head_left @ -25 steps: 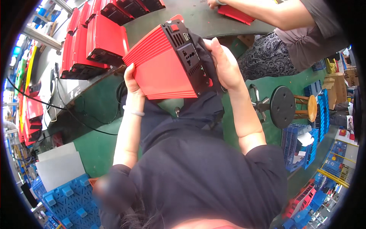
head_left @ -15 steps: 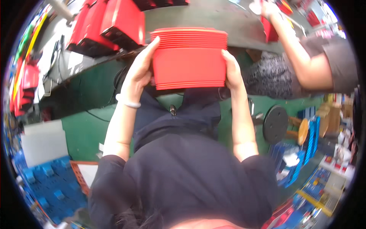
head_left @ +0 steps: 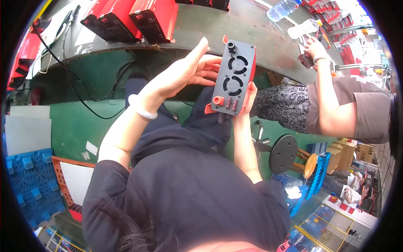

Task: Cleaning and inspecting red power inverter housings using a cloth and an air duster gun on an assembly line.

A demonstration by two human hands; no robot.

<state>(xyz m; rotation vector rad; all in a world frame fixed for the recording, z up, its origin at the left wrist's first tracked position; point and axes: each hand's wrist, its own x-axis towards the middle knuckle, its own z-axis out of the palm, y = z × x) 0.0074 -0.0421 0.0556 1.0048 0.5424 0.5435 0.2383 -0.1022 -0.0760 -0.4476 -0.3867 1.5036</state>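
Observation:
Above my lap, my right hand (head_left: 250, 97) grips a red power inverter (head_left: 235, 74) from its right and underside. Its black end panel is turned up toward me, with two round fan grilles, a black and a red terminal, and small fuses. Beside its left side my left hand (head_left: 180, 74) is spread, thumb raised; its fingertips reach the inverter's edge, and whether they touch cannot be told. Most of the red housing is hidden behind the end panel.
More red inverters (head_left: 156, 19) stand on the grey workbench (head_left: 197, 40) ahead. A co-worker's hand (head_left: 315, 47) works at the right, near a water bottle (head_left: 282, 10). Cables (head_left: 90, 98) hang below the bench at left. A round stool (head_left: 282, 154) stands at right.
The inverter has turned from its ribbed red side to its black end panel and shifted slightly right. My left hand has come off its side and spread. The view has swung somewhat.

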